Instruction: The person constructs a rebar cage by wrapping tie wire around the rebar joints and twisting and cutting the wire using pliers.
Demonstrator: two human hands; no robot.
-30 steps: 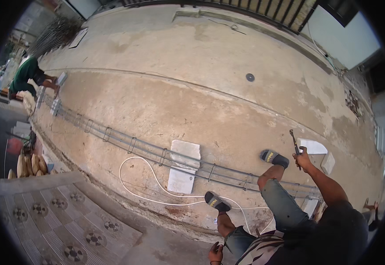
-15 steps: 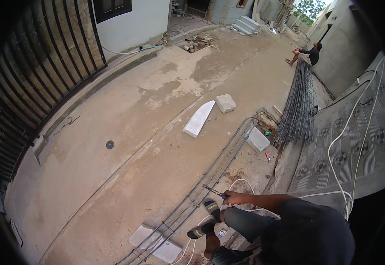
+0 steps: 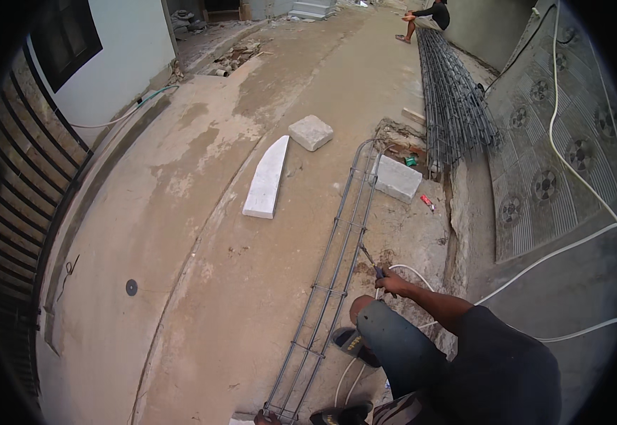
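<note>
A long, narrow rebar cage point(image 3: 331, 291) of grey bars and square ties stretches from the lower edge toward a pale concrete block point(image 3: 397, 178). My right hand point(image 3: 392, 283) is closed around the handle of a slim, dark hand tool point(image 3: 369, 256), perhaps pincers. The tool's tip points at the cage's right side; whether it touches a bar I cannot tell. At the lower edge, my left hand point(image 3: 267, 418) grips the near part of the cage, mostly cut off by the frame. My bent knee point(image 3: 362, 306) and sandal point(image 3: 354, 346) are right of the cage.
A white slab point(image 3: 266, 177) and a rough block point(image 3: 311, 132) lie beyond the cage. A stack of rebar cages point(image 3: 453, 99) lies along the right wall, with a seated person point(image 3: 429, 15) at its far end. White cable point(image 3: 521, 283) runs at right; a barred gate point(image 3: 21, 234) stands left.
My view has turned, so the scene has shifted left and the cage looks steeper. The tool has moved farther along the cage, to its right side. My left hand has come into view.
</note>
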